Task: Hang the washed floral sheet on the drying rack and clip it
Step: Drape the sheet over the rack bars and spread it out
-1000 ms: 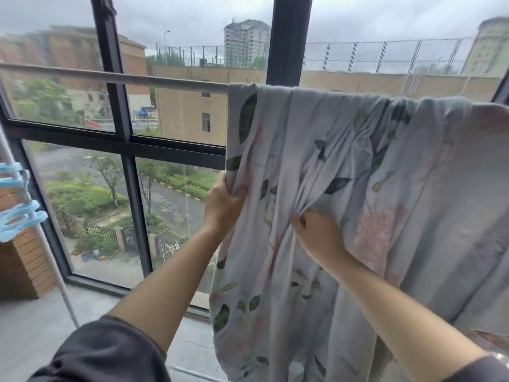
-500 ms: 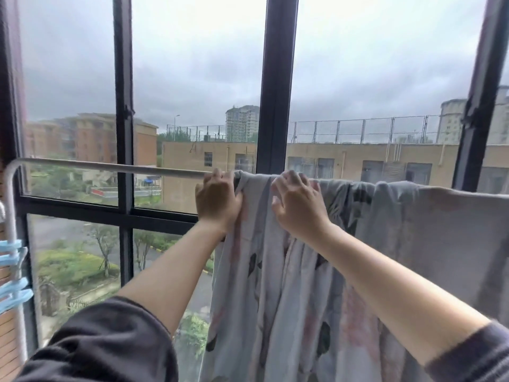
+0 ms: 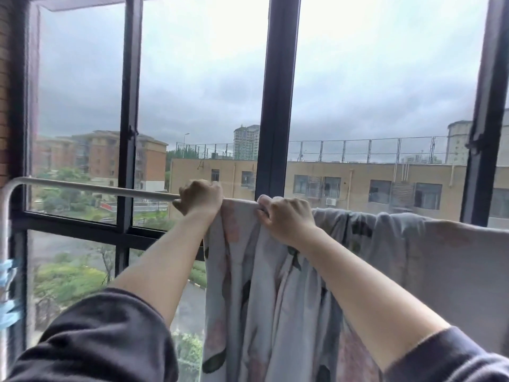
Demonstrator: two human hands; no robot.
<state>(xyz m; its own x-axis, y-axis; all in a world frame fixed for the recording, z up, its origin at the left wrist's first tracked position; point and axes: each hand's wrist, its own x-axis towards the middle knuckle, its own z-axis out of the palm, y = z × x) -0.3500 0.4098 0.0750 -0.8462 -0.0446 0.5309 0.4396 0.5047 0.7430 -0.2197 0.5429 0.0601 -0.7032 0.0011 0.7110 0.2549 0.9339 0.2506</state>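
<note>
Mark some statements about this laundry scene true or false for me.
1. The pale floral sheet is draped over the white metal rail. True.
2. Both the left hand and the right hand grip the sheet at the rail. True.
3. The sheet covers the whole rail. False: the rail's left stretch is bare.
4. Clips pin the sheet's top edge. False: the light blue plastic clips hang at the rack's left end, apart from the sheet.

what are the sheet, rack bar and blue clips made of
Floral sheet: thin woven fabric, likely cotton, matte; it drapes in soft folds.
Rack bar: probably painted or coated metal tube, pale and smooth, bent in a clean curve at the corner.
Blue clips: likely plastic, uniform pastel colour; too blurred to be sure.
</note>
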